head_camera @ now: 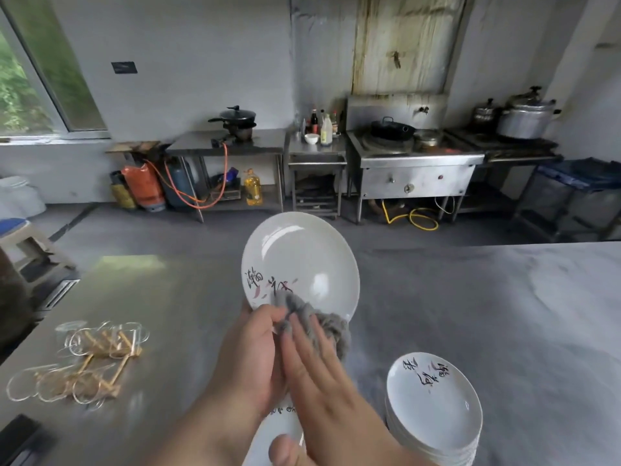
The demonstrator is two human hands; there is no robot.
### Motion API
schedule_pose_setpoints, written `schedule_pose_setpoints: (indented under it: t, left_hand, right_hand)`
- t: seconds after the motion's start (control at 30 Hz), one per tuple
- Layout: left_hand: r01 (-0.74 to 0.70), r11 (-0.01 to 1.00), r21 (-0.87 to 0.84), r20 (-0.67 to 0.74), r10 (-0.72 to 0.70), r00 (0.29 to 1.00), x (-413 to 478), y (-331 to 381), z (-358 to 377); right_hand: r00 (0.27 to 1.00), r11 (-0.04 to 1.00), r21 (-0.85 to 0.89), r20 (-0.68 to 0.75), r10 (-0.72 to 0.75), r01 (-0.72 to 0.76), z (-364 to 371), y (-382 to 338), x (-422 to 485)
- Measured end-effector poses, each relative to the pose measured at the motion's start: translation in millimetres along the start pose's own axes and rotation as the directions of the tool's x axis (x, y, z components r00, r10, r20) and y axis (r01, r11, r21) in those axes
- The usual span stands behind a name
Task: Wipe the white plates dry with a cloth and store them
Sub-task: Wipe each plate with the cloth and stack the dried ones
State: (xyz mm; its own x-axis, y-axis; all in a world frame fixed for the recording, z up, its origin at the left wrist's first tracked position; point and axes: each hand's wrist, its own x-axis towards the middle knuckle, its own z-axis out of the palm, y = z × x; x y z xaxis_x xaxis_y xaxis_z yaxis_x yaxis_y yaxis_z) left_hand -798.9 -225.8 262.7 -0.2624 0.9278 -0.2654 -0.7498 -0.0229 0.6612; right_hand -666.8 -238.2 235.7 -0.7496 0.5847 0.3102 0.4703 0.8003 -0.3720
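A white plate (302, 260) with black brush lettering is held up on edge above the steel table, its face towards me. My left hand (250, 358) grips its lower rim. My right hand (319, 375) lies flat with straight fingers on a grey cloth (322, 322), pressing it against the plate's lower part. A stack of several white plates (433, 408) with the same lettering stands on the table at the lower right. Another white plate (282, 422) shows partly beneath my forearms.
The steel table (470, 314) spreads across the foreground. Wire and wood racks (87, 361) lie at the left, and a dark object (20, 438) sits at the lower left corner. Stoves, pots, bottles and gas cylinders line the far wall.
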Motion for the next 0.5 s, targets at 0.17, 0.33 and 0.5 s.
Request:
schedule_pose_setpoints:
  t: [0.17,0.33,0.5]
  left_hand:
    - [0.022,0.996,-0.087,0.123,-0.011,0.992,-6,6,-6]
    - [0.047,0.998,-0.046,0.205,-0.037,0.978,-9,5,-18]
    - [0.091,0.996,0.016,0.171,-0.092,0.981,-11,4,-32]
  right_hand:
    - [0.996,0.992,-0.099,-0.048,-0.079,0.074,-21,33,2]
    - [0.941,0.965,0.188,-0.252,0.227,-0.183,-44,76,15]
    - [0.801,0.744,0.574,-0.236,0.550,-0.342,-47,85,13]
